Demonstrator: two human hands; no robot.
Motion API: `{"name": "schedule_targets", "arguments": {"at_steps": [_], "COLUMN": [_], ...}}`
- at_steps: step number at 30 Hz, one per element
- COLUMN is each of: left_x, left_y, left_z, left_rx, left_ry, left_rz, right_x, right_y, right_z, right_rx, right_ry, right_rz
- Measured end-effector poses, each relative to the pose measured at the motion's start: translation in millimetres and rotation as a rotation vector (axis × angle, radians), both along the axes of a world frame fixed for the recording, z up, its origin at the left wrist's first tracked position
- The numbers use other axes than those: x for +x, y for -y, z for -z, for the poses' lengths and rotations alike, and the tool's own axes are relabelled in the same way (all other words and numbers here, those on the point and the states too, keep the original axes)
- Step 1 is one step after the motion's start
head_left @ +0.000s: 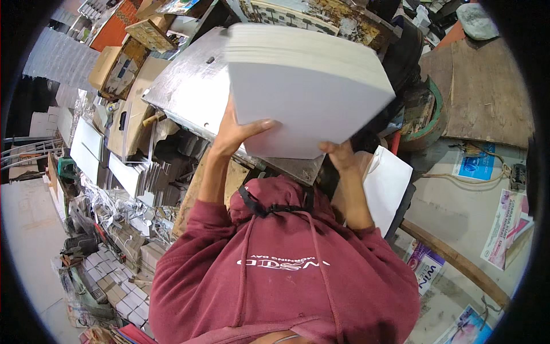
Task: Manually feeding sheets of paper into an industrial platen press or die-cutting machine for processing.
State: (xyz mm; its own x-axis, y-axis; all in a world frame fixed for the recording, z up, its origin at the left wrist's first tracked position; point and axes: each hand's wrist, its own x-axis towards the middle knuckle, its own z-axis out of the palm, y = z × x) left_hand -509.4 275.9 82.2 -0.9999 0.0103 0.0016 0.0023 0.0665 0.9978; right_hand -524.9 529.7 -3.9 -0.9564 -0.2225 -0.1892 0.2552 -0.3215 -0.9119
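A thick stack of white paper (306, 97) is raised in front of me, slightly blurred, tilted over a shiny metal plate (183, 80). My left hand (243, 129) grips its left side, thumb lying across the white face and other fingers partly hidden behind. My right hand (341, 155) holds the lower right of the stack with bent fingers, some of them out of sight. Beside my right forearm lie loose white sheets (387, 189) on a dark surface.
At the left are piles of white sheets (132, 178), crumpled scraps (109, 200) and small paper bundles (109, 272). A round green rim (435, 103) and a plywood board (481, 92) are at the right, with a wooden strip (452, 261) below. Wooden boxes (117, 71) stand at the back left.
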Motion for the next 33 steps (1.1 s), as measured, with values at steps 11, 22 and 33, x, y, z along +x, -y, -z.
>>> {"name": "schedule_targets", "arguments": {"at_steps": [11, 22, 33], "left_x": [27.1, 9.2, 143.7], "left_y": [-0.8, -27.6, 61.2], "left_z": [17.9, 54.3, 62.9], "left_rx": [-0.047, 0.317, -0.046], "left_ry": [0.074, -0.134, 0.562], "left_rz": [0.045, -0.273, -0.365], "right_x": [21.3, -39.0, -37.2], "right_y": [5.1, 6.6, 70.9], "right_z": [25.5, -55.8, -99.8], "right_rx": [-0.204, 0.216, 1.298], "right_ry": [-0.14, -0.526, -1.039], "right_rz": [0.208, 0.03, -0.416]}}
